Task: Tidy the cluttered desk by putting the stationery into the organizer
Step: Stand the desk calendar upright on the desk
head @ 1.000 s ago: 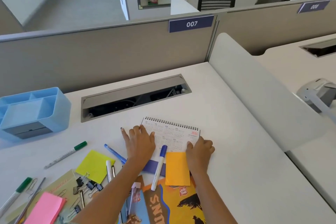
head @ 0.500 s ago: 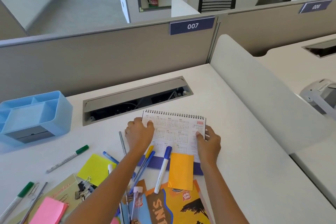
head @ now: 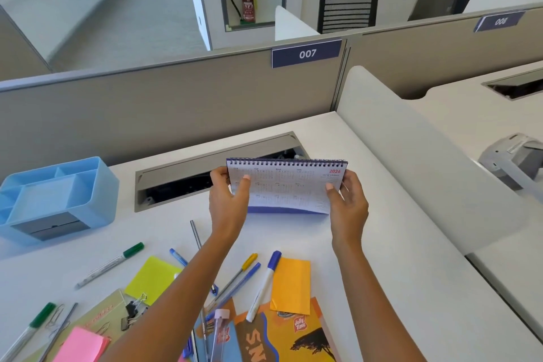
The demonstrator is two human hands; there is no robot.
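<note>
A spiral-bound desk calendar (head: pixel 286 188) is held up off the white desk (head: pixel 396 288). My left hand (head: pixel 227 200) grips its left edge and my right hand (head: pixel 348 203) grips its right edge, thumbs on the front page. The light blue organizer (head: pixel 55 200) stands at the left, its compartments empty. Loose stationery lies below my arms: a blue-capped white marker (head: pixel 263 285), a green-capped marker (head: pixel 110 264), a yellow-capped pen (head: pixel 238 273), an orange sticky pad (head: pixel 291 285), a yellow-green sticky pad (head: pixel 152 278), a pink pad (head: pixel 80 345) and binder clips (head: pixel 132 313).
An open grey cable tray (head: pixel 188 182) is sunk into the desk behind the calendar. A beige partition (head: pixel 164 109) closes the back, and a white divider (head: pixel 417 156) the right side. An orange-and-blue booklet (head: pixel 282 335) lies at the front edge.
Both hands lifted the calendar off the desk and raised it toward the cable tray. The pens and orange pad that lay on or against it now lie uncovered on the desk.
</note>
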